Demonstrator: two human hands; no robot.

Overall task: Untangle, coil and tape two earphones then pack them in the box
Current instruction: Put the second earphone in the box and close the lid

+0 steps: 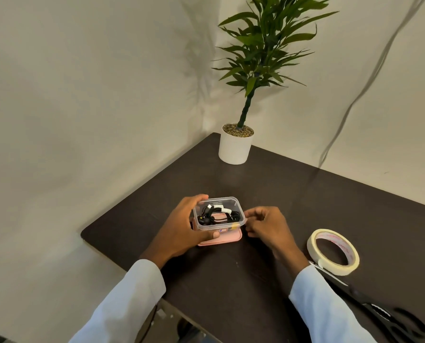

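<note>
A small clear plastic box (241,214) sits on the dark table, on top of its pink lid (227,237). Inside the box lie black coiled earphones (218,216), bound with strips of white tape. My left hand (184,226) grips the box from its left side, fingers over the far rim and thumb on the near wall. My right hand (265,225) is at the box's right end with its fingers curled, their tips touching the rim. Whether they pinch anything is unclear.
A roll of cream masking tape (333,252) lies to the right, black scissors (379,313) nearer the front right. A potted plant in a white pot (234,149) stands at the table's far corner. The table's left edge is close to the box.
</note>
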